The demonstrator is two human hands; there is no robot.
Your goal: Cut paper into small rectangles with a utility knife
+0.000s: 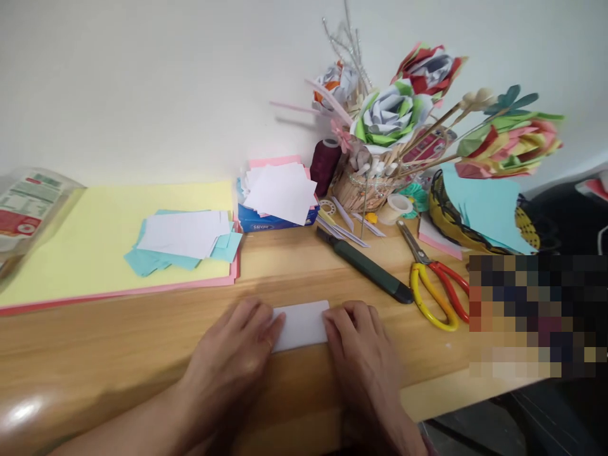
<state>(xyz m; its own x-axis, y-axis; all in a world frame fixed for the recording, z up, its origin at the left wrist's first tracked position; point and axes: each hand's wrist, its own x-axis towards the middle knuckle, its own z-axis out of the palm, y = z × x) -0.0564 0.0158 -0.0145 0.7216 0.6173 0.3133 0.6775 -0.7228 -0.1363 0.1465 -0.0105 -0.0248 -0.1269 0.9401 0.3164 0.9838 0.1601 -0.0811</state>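
Observation:
A small white piece of paper [302,325], oblong and seemingly folded, lies on the wooden table between my hands. My left hand [237,345] pinches its left end between thumb and fingers. At the opposite end, my right hand [363,348] has its fingers closed on the paper's right edge. Just beyond the right hand rest a dark green cutter [370,266] and scissors [430,272] with one yellow and one red handle.
White and teal paper sheets [185,237] lie on large yellow paper [71,247] at left. A blue box [278,218] holds more paper. Behind stand paper flowers [389,117], a maroon thread spool [325,166] and a woven basket [439,196]. A plastic packet [31,202] sits far left.

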